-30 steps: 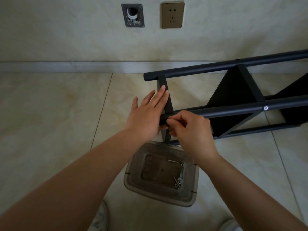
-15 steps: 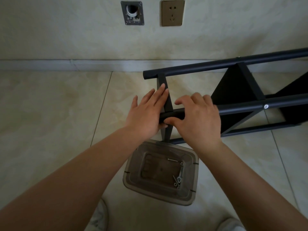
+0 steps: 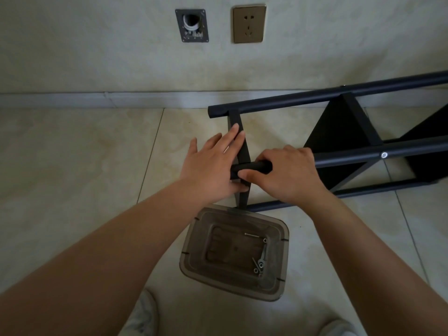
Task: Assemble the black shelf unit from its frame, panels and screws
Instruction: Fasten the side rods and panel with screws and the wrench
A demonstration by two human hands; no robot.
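Observation:
The black shelf unit (image 3: 339,132) lies on its side on the tiled floor, its round tubes running off to the right. My right hand (image 3: 288,173) is wrapped around the near upper tube (image 3: 257,167) close to its left end. My left hand (image 3: 213,163) lies flat, fingers straight, against the black end crossbar (image 3: 238,124), with its thumb under the tube's end. A silver screw head (image 3: 383,155) shows on the same tube further right. A black panel (image 3: 337,127) stands inside the frame.
A smoky clear plastic tub (image 3: 194,243) sits on the floor just below my hands, holding several screws (image 3: 259,265) and a thin metal key. The wall with a socket (image 3: 249,23) and an open wall box is right behind. My shoes show at the bottom edge.
My right hand went from pinching at the tube's end to closing around the tube. My left hand stayed flat on the end crossbar.

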